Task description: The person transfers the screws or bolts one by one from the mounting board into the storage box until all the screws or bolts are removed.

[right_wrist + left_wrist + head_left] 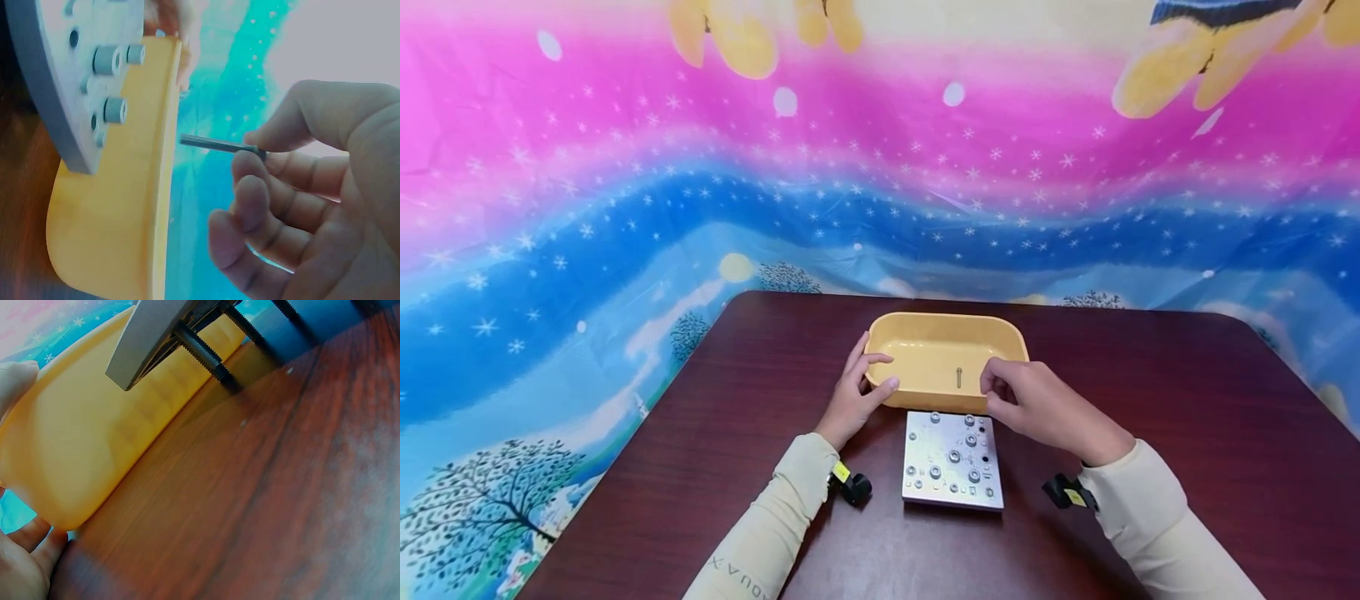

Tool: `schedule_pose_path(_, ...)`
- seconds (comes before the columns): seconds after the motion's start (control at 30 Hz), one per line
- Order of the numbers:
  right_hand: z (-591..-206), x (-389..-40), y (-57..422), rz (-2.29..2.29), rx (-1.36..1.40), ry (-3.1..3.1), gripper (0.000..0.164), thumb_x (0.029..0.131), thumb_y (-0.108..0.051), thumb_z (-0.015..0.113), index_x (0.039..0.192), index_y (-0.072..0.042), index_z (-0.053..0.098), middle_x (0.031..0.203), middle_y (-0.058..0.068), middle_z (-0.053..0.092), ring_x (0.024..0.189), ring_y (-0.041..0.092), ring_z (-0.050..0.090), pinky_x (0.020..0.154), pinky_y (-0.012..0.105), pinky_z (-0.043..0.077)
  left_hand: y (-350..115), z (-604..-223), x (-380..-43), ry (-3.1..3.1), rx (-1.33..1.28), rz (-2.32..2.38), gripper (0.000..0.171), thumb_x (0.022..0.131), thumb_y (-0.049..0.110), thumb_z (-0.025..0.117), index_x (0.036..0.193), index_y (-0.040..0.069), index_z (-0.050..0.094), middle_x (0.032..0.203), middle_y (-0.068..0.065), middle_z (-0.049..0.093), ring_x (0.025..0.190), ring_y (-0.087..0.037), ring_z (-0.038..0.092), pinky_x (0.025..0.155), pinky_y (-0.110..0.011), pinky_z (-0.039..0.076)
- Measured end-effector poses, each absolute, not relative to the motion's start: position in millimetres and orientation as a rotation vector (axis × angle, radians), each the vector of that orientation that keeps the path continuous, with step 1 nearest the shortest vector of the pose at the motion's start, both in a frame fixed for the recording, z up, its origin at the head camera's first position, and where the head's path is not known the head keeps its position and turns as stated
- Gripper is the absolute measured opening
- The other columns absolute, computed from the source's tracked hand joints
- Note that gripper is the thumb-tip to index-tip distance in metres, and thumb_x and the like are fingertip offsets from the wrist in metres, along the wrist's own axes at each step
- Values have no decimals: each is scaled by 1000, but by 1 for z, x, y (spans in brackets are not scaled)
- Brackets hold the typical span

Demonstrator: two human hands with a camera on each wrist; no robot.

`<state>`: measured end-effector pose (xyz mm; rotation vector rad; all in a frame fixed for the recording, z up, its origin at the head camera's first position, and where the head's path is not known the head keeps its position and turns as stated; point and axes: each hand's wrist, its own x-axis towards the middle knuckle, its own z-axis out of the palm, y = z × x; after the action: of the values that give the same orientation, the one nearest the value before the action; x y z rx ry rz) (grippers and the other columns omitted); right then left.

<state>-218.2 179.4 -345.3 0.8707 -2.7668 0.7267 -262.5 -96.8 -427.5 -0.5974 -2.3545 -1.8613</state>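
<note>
A small socket head screw [215,144] sticks out from the fingertips of my right hand [1037,404], pinched by thumb and fingers near its head. That hand hovers at the right front corner of a yellow plastic bin [925,402]. My left hand [856,393] holds the bin's left end, with the thumb by the front rim and the fingers along the end wall. Another screw [958,377] lies on the bin floor. In front of the bin is a silver metal plate [942,442] carrying several socket head screws. Threaded shafts [201,350] protrude from its underside.
A dark reddish wooden table [752,358] bears the bin and plate. Behind it hangs a colourful printed cloth [880,167]. Each wrist wears a small black camera, left camera [854,488] and right camera [1060,492], close to the plate's sides.
</note>
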Motion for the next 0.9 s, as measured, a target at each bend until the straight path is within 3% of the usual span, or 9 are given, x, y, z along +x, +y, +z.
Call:
schedule_pose_path(0.43,-371,-262,188,955,733,-2706,7,88,-6,59,91,-12,60,75,-5,61,67,12,56,62,28,48,-98,-427,-261,-2363,-625,-1850,45,93,21,64,131,0,53,161,-1,6,145,-33,14,107,-51,33)
schedule_pose_path(0.67,-389,-282,187,999,718,-2704,7,87,-5,59,93,-7,63,75,-4,61,69,13,56,64,28,47,-96,-427,-258,-2339,-599,-1875,43,92,19,65,131,7,53,161,-4,8,145,-33,18,107,-50,33)
schedule_pose_path(0.9,-393,-294,182,963,718,-2725,12,87,-5,55,95,-3,64,76,-2,60,67,15,53,65,31,47,-97,-424,-259,-2324,-579,-1903,47,91,17,67,133,5,50,161,-4,9,144,-29,21,108,-50,32)
